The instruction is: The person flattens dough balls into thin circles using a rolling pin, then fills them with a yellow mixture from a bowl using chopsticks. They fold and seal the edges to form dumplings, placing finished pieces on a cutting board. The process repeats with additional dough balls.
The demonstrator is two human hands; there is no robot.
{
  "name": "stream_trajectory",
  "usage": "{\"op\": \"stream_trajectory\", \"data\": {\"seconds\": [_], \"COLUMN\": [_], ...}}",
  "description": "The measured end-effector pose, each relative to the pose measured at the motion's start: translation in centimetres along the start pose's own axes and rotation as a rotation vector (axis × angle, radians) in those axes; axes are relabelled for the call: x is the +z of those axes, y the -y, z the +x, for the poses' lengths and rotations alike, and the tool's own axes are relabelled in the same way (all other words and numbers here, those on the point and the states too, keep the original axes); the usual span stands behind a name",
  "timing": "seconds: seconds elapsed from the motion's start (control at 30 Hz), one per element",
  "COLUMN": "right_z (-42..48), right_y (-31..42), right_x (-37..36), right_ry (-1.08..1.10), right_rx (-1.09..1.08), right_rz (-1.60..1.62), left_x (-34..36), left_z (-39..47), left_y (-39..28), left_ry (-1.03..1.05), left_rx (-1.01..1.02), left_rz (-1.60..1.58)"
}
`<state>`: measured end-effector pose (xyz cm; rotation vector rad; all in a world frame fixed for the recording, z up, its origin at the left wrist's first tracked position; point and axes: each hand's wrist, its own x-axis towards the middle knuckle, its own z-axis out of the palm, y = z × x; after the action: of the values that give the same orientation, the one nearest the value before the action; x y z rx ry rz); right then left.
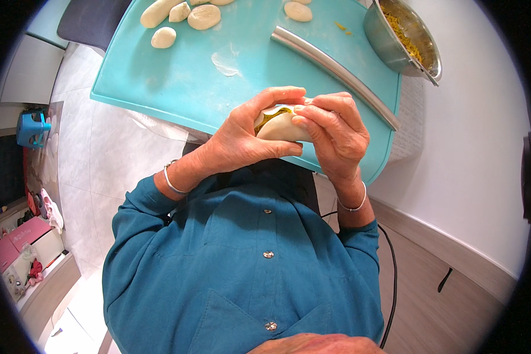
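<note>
My left hand [243, 128] cradles a folded dough wrapper [283, 127] from the left, its thumb along the lower side. Yellow-green shredded filling [272, 118] shows in the opening between the dough's two sides. At the right end, the fingertips of my right hand [336, 128] pinch the dough's edge. Both hands are above the near edge of a turquoise mat [181, 79]. Beyond them a metal rolling pin [336, 73] lies slanted on the mat. Part of the dough is hidden by my fingers.
A steel bowl [382, 42] with yellow shredded filling stands at the mat's right edge. Several dough pieces lie at the back left, a ball [163, 37] among them; a flattened round [298, 12] is at the back. White flour [225, 64] marks the mat. A wall [464, 132] rises to the right.
</note>
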<state>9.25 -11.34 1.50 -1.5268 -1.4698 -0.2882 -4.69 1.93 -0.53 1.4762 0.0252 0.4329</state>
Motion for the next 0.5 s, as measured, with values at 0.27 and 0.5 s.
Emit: {"op": "stream_trajectory", "data": {"seconds": [0.27, 0.5], "right_z": [-0.9, -1.3], "right_y": [-0.8, 0.1], "right_x": [-0.5, -2.4], "right_ry": [0.043, -0.211], "right_rx": [-0.070, 0.391], "right_rz": [-0.112, 0.333], "left_x": [0.2, -0.6], "left_z": [0.3, 0.0], "left_y": [-0.1, 0.3], "left_ry": [0.017, -0.055], "left_rx": [-0.090, 0.124], "left_rz": [-0.002, 0.040]}}
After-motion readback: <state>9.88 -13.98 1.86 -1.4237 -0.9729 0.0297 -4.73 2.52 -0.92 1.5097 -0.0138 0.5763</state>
